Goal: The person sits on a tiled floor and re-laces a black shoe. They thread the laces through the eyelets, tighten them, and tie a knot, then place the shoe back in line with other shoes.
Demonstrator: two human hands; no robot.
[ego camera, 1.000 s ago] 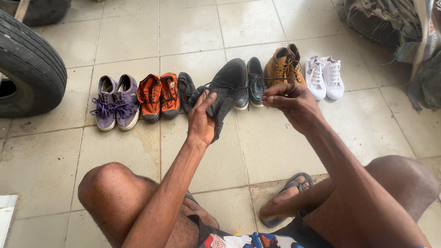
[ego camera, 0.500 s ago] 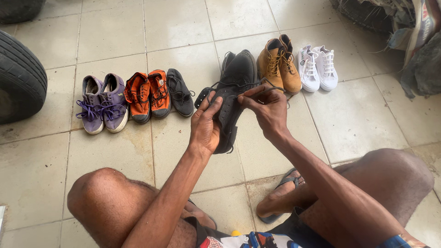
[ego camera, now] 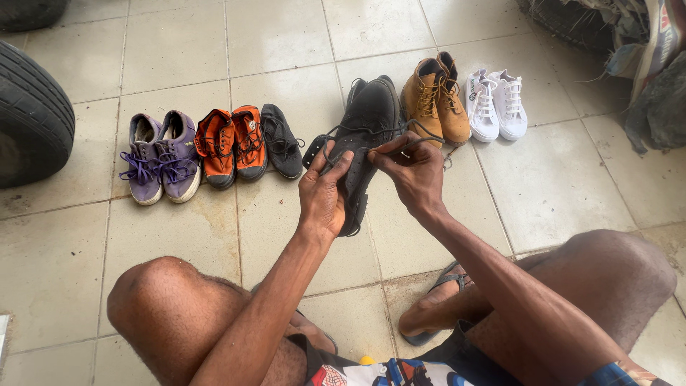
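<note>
Head view: the left hand (ego camera: 325, 193) grips a black shoe (ego camera: 361, 154) held above the tiled floor (ego camera: 557, 186), while the right hand (ego camera: 411, 171) pinches its dark lace (ego camera: 400, 146). Lacing looks under way; next the lace end needs feeding through an eyelet, I judge. Dark, worn leather; its mate (ego camera: 379, 104) stands behind.

You sit on a tiled floor (ego camera: 214, 43) in what looks like an informal shoe repair spot: pairs of shoes (ego camera: 214, 146) stand in a row, an old tyre (ego camera: 32, 118) lies beside you.
</note>
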